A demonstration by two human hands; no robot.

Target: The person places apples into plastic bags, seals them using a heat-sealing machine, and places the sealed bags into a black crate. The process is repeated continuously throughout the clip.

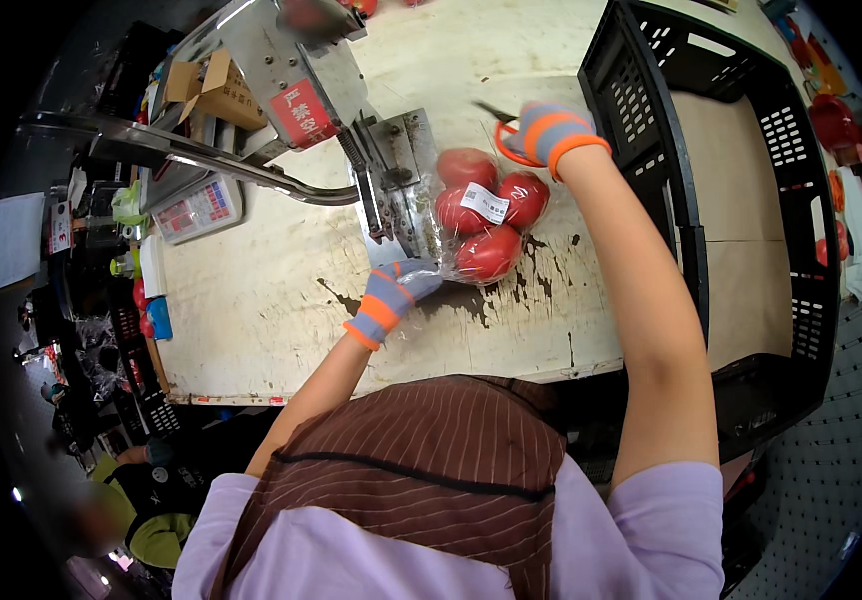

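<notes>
A clear plastic bag of red tomatoes (488,253) with a white printed label (485,203) lies on the worktable, against the metal base of a lever-operated bag-closing machine (393,161). My left hand (401,291), in a grey and orange striped glove, pinches the bag's clear film at its near left side, just below the machine. In a matching glove, my right hand (557,135) holds scissors (509,141) with orange handles, beyond the bag and to its right. Their dark blades point left, apart from the bag; motion blur hides whether they are spread.
A black plastic crate (693,247) lined with brown board stands at the right. The machine's long metal lever (251,169) reaches left over a scale (202,208). An open cardboard box (224,90) sits behind. Another person (164,499) is at lower left.
</notes>
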